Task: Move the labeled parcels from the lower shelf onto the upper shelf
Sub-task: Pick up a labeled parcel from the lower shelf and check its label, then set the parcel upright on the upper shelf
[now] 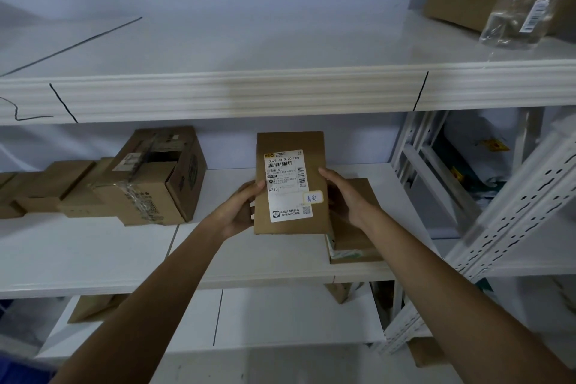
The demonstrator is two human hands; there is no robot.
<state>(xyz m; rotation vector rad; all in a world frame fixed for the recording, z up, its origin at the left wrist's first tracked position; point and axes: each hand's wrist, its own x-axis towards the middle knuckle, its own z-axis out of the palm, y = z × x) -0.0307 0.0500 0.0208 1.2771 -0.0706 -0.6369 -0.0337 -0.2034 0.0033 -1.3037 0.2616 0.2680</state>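
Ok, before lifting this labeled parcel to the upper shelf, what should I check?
1. Both hands on the flat brown cardboard parcel: left hand, right hand at its sides: ok.
2. Parcel clear of the lower shelf: ok.
3. White shipping label faces camera: ok.
4. Bare space on the white upper shelf above: ok.
5. Parcel weight: cannot tell.

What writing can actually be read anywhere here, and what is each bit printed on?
"332B A313-00 G08": top line of the white shipping label on the flat brown cardboard parcel held in both hands.
"A313": same label, left side.
Small cream handwritten sticker: characters not legible.
Remaining label print, the big taped cardboard box, the clear plastic bag's barcode tag: too small or blurred.
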